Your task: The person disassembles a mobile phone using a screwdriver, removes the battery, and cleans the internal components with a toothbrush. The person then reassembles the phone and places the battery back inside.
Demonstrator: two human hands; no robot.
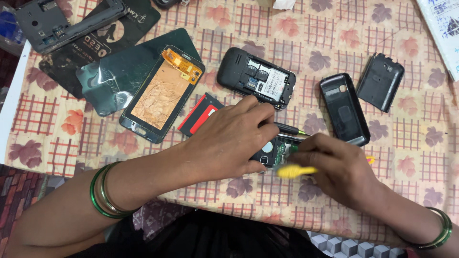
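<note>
The left hand (234, 138) is pressing down on the opened phone body (277, 152) at the table's near edge, while the right hand (342, 167), just right of it, is pinching a yellow-handled tool (296, 170) lying crosswise toward the exposed circuit board.

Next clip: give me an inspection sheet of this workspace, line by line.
Surface: tablecloth with a leaf and check print, crowded.
Job's things: opened phone with a bare circuit board, under both hands; yellow-handled tool.
Clutter: keypad phone without its back, touchscreen panel, red battery, two black back covers, grey phone frame.
Grippers: left hand steadies the opened phone; right hand grips the yellow-handled tool.
Cables: nothing seen.
Surroundings: papers at the top right corner.
</note>
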